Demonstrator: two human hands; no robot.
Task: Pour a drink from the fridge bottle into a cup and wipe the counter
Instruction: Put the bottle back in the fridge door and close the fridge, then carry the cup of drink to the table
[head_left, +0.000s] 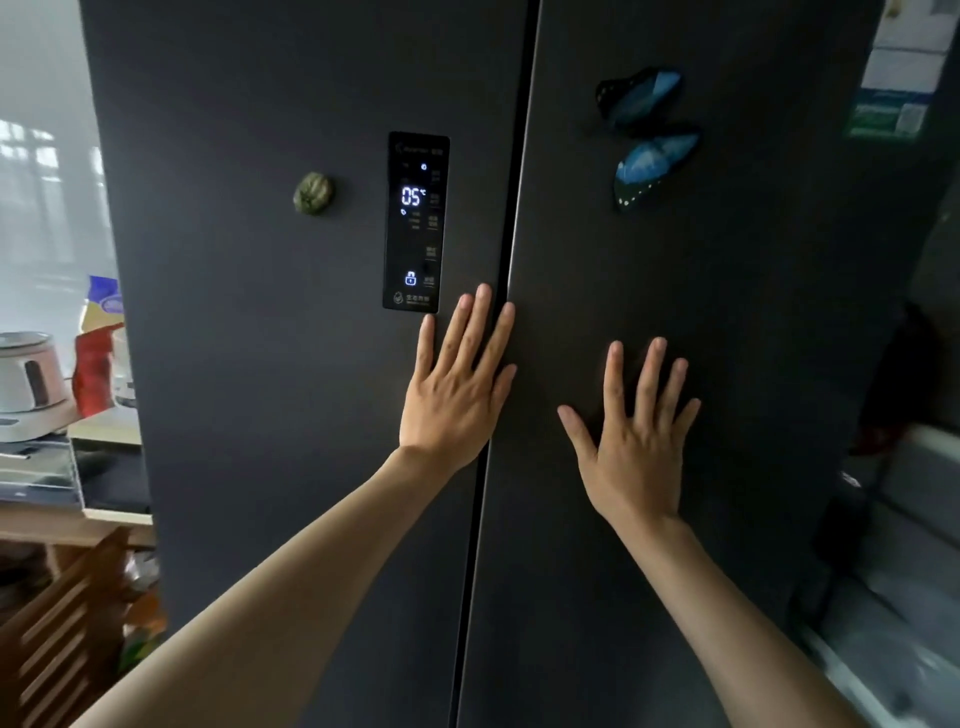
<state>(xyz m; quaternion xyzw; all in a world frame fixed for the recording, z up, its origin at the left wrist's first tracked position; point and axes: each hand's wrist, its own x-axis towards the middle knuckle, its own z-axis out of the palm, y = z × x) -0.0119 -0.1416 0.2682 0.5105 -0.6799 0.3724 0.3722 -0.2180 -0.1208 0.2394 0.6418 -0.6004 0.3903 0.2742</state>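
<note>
A tall dark grey two-door fridge (270, 364) fills the view, both doors closed, with a thin vertical seam (511, 218) between them. My left hand (457, 384) lies flat on the left door, fingers spread, its fingertips beside the seam just below the lit control panel (415, 223) that reads 05°C. My right hand (636, 441) is pressed flat on the right door, fingers apart. Neither hand holds anything. The bottle and cup are not in view.
A green round magnet (313, 193) sits on the left door and a blue butterfly magnet (647, 135) on the right door. To the left stand a white appliance (28, 384), a red bag (93, 374) and a wooden chair back (62, 639). A counter edge (924, 447) shows at right.
</note>
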